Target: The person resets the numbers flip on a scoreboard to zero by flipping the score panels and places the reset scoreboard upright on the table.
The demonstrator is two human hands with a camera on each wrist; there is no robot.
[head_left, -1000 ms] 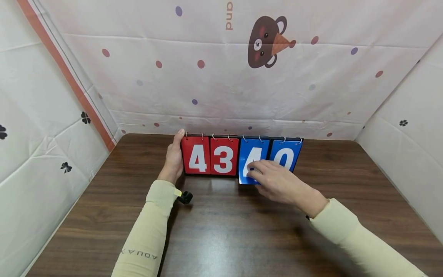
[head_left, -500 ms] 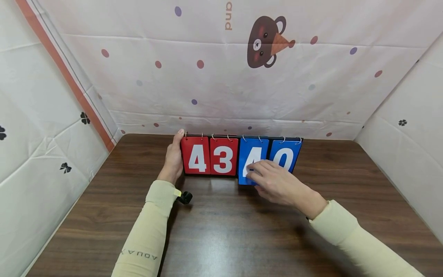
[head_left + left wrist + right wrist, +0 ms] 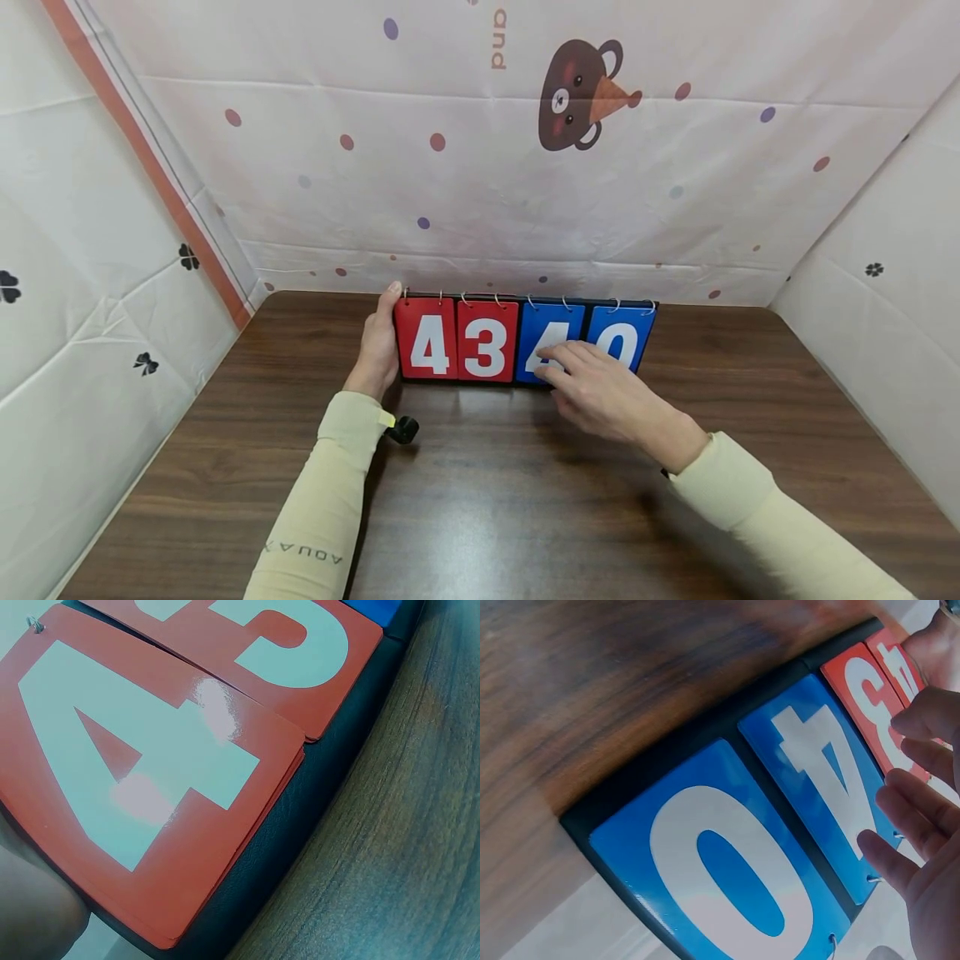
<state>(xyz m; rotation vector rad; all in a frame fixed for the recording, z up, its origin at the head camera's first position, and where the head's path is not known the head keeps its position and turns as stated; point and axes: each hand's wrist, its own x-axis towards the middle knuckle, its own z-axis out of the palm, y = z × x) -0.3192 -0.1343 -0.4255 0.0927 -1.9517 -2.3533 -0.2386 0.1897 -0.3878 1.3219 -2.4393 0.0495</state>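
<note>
A flip scoreboard with a black backing (image 3: 724, 724) leans upright at the back of the table. It reads 43 on red cards and 40 on blue ones, hung on metal rings. My left hand (image 3: 377, 342) holds its left end, thumb at the upper corner and most fingers hidden behind. In the left wrist view the red 4 card (image 3: 202, 870) fills much of the frame. In front of the blue 4 card (image 3: 527, 333) is my right hand (image 3: 600, 392), fingers loosely bent and spread, nothing between them. The blue 0 card (image 3: 675, 780) is partly covered by that hand in the head view.
The dark wooden table (image 3: 465, 517) spreads out in front of the scoreboard. A patterned cloth wall (image 3: 480, 192) rises right behind it, with white cloth walls at both sides. A small black device (image 3: 403, 430) is strapped at the left wrist.
The blue 4 card, tilted forward from the board before, now lies back flat against it. My right hand has let go and stays close in front; the left hand keeps its hold.
</note>
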